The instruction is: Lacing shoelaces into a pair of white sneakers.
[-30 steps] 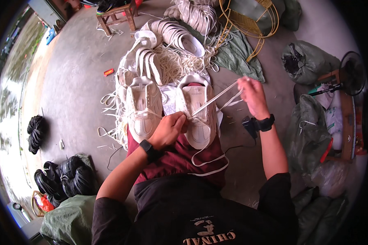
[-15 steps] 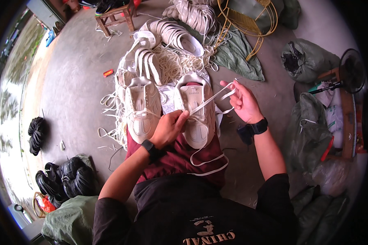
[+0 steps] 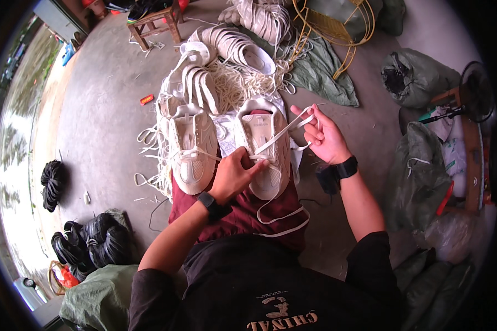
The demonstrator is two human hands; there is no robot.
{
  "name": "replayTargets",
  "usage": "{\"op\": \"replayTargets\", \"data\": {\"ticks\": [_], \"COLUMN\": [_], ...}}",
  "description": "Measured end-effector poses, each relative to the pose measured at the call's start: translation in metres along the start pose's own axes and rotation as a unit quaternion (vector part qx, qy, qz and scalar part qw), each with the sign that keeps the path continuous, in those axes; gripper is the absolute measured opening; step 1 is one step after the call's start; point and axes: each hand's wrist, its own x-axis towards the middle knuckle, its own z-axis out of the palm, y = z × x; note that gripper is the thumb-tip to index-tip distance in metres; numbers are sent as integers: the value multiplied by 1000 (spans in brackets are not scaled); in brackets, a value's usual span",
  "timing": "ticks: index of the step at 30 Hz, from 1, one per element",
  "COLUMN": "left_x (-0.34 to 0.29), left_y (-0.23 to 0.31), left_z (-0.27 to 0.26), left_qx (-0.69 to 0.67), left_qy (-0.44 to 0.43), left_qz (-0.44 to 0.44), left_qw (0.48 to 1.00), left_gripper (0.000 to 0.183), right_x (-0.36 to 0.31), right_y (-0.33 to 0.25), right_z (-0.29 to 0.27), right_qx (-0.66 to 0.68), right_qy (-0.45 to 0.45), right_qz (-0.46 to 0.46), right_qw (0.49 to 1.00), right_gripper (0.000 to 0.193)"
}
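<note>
Two cream sneakers rest on my maroon-trousered lap, toes toward me: a left sneaker [image 3: 191, 174] and a right sneaker [image 3: 268, 185]. A white shoelace [image 3: 277, 138] runs through the lower eyelets of the right sneaker, its upper eyelets unlaced. My left hand [image 3: 237, 174] lies over that sneaker's inner side, thumb and fingertips closed on the lace near the lowest crossing. Off to its right, my right hand [image 3: 326, 135] is raised, with the shoelace drawn taut around its fingers. The lace's other end trails loose over my lap. A lace also crosses the left sneaker's lower eyelets.
Beyond the sneakers lie a heap of loose white laces [image 3: 240, 85] and stacked pale shoe parts [image 3: 234, 44]. A wooden stool [image 3: 156, 25] and a yellow metal-framed chair [image 3: 350, 38] stand farther back. Black bundles [image 3: 96, 240] are at left, green sacks [image 3: 419, 171] at right.
My left hand has shifted slightly right across the sneaker's lower lacing, its thumb now farther over. My right hand has moved a little left, still holding the lace.
</note>
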Motion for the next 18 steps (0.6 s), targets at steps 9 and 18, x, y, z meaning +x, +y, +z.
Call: {"op": "replayTargets", "data": {"ticks": [9,18], "left_x": [2,1], "left_y": [-13,-2], "left_z": [9,11], "left_qx": [-88,-141], "left_qy": [-35,-40], "left_qz": [-13,-47], "left_qw": [995,988], "left_gripper": [49,43], "right_x": [-3,-9], "right_y": [-11,-10], "right_z": [-8,-1], "right_qx": [47,39], "right_qy": [11,-10], "right_qz": [-6,-9], "right_qw": [999,999], "right_gripper": [23,24]}}
